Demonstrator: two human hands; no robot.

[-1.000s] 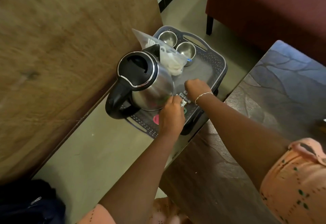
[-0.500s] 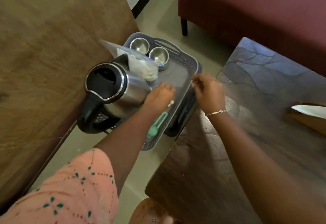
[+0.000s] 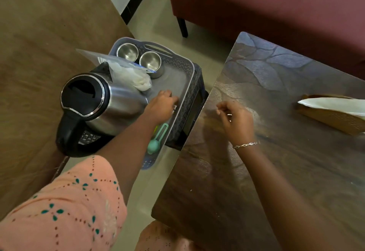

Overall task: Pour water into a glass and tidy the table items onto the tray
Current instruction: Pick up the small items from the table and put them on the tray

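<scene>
A grey plastic tray (image 3: 190, 67) sits on a black stand (image 3: 194, 110) beside the dark wooden table (image 3: 256, 181). On the tray are a steel electric kettle (image 3: 118, 102) with a black lid and handle, two steel cups (image 3: 127, 52) (image 3: 151, 63), a clear bag (image 3: 130, 75) of white items and a teal scoop (image 3: 157, 142). My left hand (image 3: 161, 106) reaches into the tray next to the kettle, fingers curled down on a small pale packet (image 3: 174, 106) that is mostly hidden. My right hand (image 3: 237, 122) hovers over the table's left edge, fingers loosely curled, holding nothing.
A woven holder with a white napkin (image 3: 333, 112) lies at the table's right side. A large wooden panel (image 3: 39, 53) stands close to the left of the tray. A maroon sofa (image 3: 276, 3) stands behind, across a strip of bare floor.
My right hand has drawn back from the tray to above the table. My left hand has shifted slightly farther into the tray. The view has swung right.
</scene>
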